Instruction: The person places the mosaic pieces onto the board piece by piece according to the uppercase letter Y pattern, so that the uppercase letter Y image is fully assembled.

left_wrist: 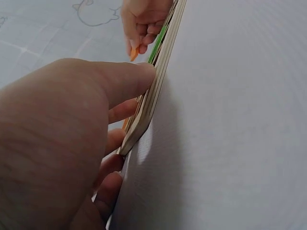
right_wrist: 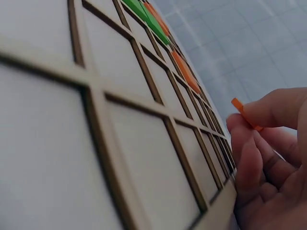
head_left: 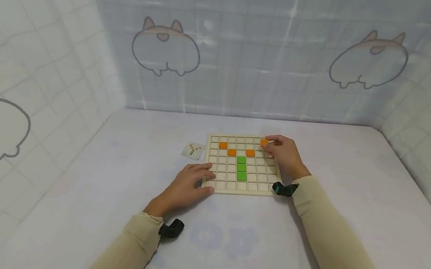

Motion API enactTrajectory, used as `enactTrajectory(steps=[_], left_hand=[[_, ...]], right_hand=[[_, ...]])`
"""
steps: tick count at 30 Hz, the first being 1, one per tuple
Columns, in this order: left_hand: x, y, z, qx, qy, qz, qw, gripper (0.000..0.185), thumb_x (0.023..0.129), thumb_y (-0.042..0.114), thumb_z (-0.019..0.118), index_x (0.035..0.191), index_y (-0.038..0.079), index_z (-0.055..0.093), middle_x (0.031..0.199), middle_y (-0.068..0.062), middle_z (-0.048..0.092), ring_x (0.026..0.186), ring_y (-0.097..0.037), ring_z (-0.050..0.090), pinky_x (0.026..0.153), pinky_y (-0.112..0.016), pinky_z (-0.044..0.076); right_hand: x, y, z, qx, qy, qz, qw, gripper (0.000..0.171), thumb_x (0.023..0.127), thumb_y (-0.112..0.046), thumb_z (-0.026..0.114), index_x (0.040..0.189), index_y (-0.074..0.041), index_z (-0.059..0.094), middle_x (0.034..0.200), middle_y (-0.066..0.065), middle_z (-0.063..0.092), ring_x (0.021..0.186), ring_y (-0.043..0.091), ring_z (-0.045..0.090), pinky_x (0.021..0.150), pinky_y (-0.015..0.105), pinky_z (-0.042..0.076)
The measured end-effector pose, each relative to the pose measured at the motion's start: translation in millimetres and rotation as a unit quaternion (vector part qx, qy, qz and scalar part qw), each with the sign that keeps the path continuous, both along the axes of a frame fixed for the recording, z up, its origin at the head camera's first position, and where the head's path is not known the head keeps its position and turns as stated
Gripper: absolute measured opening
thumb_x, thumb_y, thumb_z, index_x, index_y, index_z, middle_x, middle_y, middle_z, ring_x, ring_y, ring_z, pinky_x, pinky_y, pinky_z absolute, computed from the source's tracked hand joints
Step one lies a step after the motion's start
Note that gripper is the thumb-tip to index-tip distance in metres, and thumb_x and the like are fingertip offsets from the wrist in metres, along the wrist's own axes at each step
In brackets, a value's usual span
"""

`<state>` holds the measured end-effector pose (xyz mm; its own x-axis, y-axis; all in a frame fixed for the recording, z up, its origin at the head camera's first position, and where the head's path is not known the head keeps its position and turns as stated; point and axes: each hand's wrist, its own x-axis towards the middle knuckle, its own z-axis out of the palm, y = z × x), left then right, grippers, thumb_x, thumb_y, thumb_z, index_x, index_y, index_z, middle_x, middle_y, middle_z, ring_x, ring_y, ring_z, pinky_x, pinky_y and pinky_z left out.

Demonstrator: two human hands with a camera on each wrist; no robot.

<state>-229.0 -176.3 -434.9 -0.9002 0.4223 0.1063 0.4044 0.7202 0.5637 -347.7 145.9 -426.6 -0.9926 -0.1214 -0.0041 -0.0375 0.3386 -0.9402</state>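
A wooden grid board (head_left: 218, 184) lies flat on the table. Three green square tiles (head_left: 241, 167) form a column in it. Orange tiles sit in cells above: one orange tile (head_left: 223, 145) at upper left, another (head_left: 231, 152) beside it, a third (head_left: 250, 153) right of centre. Over the far right corner, my right hand (head_left: 284, 155) pinches one more orange tile (right_wrist: 246, 114) between thumb and fingers; in the right wrist view it is tilted and off the board. My left hand (head_left: 187, 185) rests on the board's near left corner, thumb (left_wrist: 139, 79) at the front edge, fingers loosely spread.
A small pattern card (head_left: 193, 150) with a coloured grid lies left of the board. White table cloth (head_left: 134, 150) surrounds both. Patterned curtain-like walls (head_left: 242, 64) stand at the back and sides. Each wrist wears a black device (head_left: 172, 229).
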Motion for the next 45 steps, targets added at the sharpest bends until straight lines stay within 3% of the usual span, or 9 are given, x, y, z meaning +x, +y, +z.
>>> enactTrajectory(steps=[4, 9, 15, 28, 45], left_hand=[[-0.1, -0.5, -3.4, 0.004, 0.0, 0.002, 1.0, 0.038, 0.093, 0.032, 0.071, 0.129, 0.017, 0.068, 0.154, -0.002, 0.045, 0.14, -0.032, 0.036, 0.112, -0.052, 0.03], [1.5, 0.3, -4.4, 0.017, 0.01, -0.001, 0.9998, 0.036, 0.094, 0.031, 0.07, 0.127, 0.017, 0.069, 0.153, -0.002, 0.046, 0.139, -0.032, 0.038, 0.11, -0.053, 0.031], [1.4, 1.6, 4.2, 0.021, 0.023, -0.006, 0.9995, 0.035, 0.094, 0.027, 0.071, 0.126, 0.015, 0.069, 0.152, -0.004, 0.047, 0.137, -0.034, 0.039, 0.11, -0.055, 0.031], [0.4, 1.9, 3.6, 0.008, 0.026, -0.004, 0.9996, 0.035, 0.094, 0.028, 0.07, 0.127, 0.015, 0.069, 0.152, -0.005, 0.048, 0.138, -0.036, 0.038, 0.109, -0.055, 0.031], [2.2, 2.5, 5.4, 0.011, 0.023, -0.005, 0.9997, 0.035, 0.094, 0.028, 0.07, 0.126, 0.014, 0.069, 0.152, -0.006, 0.048, 0.138, -0.035, 0.038, 0.11, -0.055, 0.031]], right_hand=[[-0.9, -5.1, -2.5, 0.032, -0.009, 0.0, 0.999, 0.037, 0.096, -0.021, 0.066, 0.131, -0.009, 0.064, 0.112, 0.013, 0.066, 0.096, 0.027, 0.059, 0.082, 0.038, 0.05], [2.0, -8.0, -1.7, 0.074, 0.013, 0.006, 0.997, 0.037, 0.097, -0.02, 0.066, 0.131, -0.007, 0.063, 0.117, 0.016, 0.065, 0.102, 0.031, 0.061, 0.088, 0.045, 0.049], [0.4, -8.4, 2.7, 0.089, 0.02, 0.005, 0.996, 0.037, 0.097, -0.022, 0.068, 0.13, -0.007, 0.064, 0.115, 0.016, 0.065, 0.102, 0.031, 0.059, 0.088, 0.044, 0.048], [1.7, -12.4, 7.4, 0.154, 0.037, 0.029, 0.987, 0.042, 0.098, -0.022, 0.064, 0.135, -0.004, 0.061, 0.121, 0.017, 0.064, 0.105, 0.031, 0.059, 0.092, 0.046, 0.048], [-3.7, -10.8, 8.4, 0.168, 0.025, 0.031, 0.985, 0.041, 0.098, -0.024, 0.062, 0.135, -0.006, 0.062, 0.123, 0.017, 0.064, 0.107, 0.031, 0.06, 0.093, 0.048, 0.049]])
